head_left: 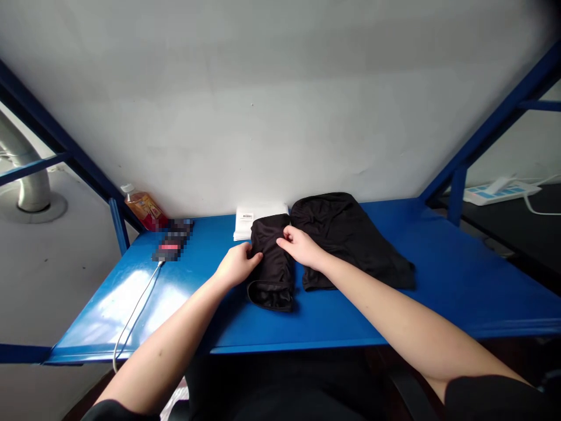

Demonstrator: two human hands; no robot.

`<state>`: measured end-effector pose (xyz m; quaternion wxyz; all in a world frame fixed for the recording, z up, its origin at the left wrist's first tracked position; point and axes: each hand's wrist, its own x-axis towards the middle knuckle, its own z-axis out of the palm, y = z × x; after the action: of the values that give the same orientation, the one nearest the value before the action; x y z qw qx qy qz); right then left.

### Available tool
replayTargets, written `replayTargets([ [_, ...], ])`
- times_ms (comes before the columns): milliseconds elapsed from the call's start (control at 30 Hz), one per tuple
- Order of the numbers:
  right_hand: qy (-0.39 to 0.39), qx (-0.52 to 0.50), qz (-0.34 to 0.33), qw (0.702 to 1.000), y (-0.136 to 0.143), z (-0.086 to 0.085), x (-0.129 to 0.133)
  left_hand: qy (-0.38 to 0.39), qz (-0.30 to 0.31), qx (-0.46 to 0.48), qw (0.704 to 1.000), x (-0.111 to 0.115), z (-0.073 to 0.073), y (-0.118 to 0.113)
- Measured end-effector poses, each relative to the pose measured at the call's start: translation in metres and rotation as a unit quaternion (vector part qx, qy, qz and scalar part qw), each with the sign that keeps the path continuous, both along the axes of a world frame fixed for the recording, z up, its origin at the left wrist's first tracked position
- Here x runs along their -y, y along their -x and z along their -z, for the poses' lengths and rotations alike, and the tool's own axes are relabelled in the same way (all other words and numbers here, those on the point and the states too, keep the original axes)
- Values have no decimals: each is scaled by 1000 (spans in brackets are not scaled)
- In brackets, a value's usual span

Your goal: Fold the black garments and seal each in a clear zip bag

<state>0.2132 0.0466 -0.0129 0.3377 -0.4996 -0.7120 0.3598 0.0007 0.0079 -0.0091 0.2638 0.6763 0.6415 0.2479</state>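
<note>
L hand (239,264) & R hand (301,247): grip pinched on edges of wrinkly, rect. blk cloth (272,266).

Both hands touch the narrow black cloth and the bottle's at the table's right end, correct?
No, the head view shows the bottle at the left end of the table; the left hand and right hand touch the narrow black cloth.

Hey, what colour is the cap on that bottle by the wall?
The cap is white; it shows in the head view, the only one here.
</note>
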Motion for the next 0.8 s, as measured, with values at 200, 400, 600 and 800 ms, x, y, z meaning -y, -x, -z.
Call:
replayTargets([
  [200, 32, -246, -60, 967, 0, -14, 8, 91, -9, 430, 898, 3, -7, -5],
  [400, 59, -325, -40, 943, -1, -13, 10, -81, 68, 408, 907, 3, -4, -5],
  [600, -59, -253, -153, 954, -11, -20, 22, -367, 38, 81, 926, 12, -6, 3],
  [800, -184, -100, -132, 969, -16, -25, 32, -533, 44, -34, 844, 19, -14, 4],
])
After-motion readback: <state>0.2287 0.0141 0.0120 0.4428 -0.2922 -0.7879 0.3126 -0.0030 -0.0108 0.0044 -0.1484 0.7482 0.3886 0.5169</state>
